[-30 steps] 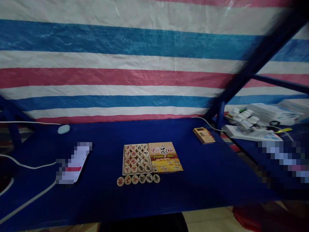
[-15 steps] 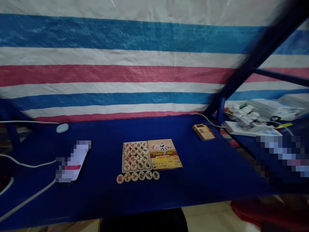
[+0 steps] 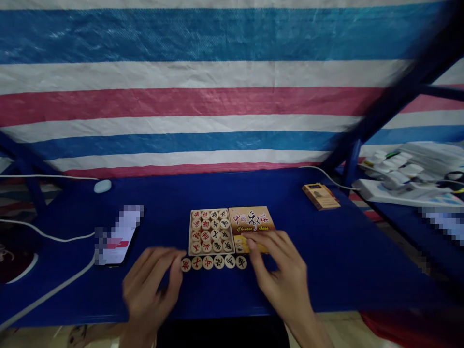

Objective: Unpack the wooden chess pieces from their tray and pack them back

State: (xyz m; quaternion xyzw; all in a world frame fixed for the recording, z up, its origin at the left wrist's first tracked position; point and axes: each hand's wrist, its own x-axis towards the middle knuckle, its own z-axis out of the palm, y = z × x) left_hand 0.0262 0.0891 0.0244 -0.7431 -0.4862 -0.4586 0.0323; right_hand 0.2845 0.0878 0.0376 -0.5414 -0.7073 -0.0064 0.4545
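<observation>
My left hand [image 3: 154, 280] hovers at the left end of a row of round Chinese chess pieces [image 3: 218, 262], fingers bent and thumb apart, with nothing seen in it. The row, in red and black characters, lies along the front of a shallow white box [image 3: 189, 234] filled with more such pieces. Over the lower part of the printed Chinese chess lid [image 3: 250, 217] reaches my right hand [image 3: 282, 270], thumb and fingers apart, hiding some of its picture. Whether its fingertips touch the lid, I cannot tell.
A phone [image 3: 121, 237] with a cable lies to the left, and a small white rounded case [image 3: 102, 186] behind it. A yellow-brown card box [image 3: 321, 196] is at the back right. White boxes [image 3: 435, 159] are piled beyond, beside a blue frame bar [image 3: 391, 96].
Both hands have come into view from the near edge, the left beside the row of pieces, the right over the lid. The view has shifted slightly; the pieces look unmoved.
</observation>
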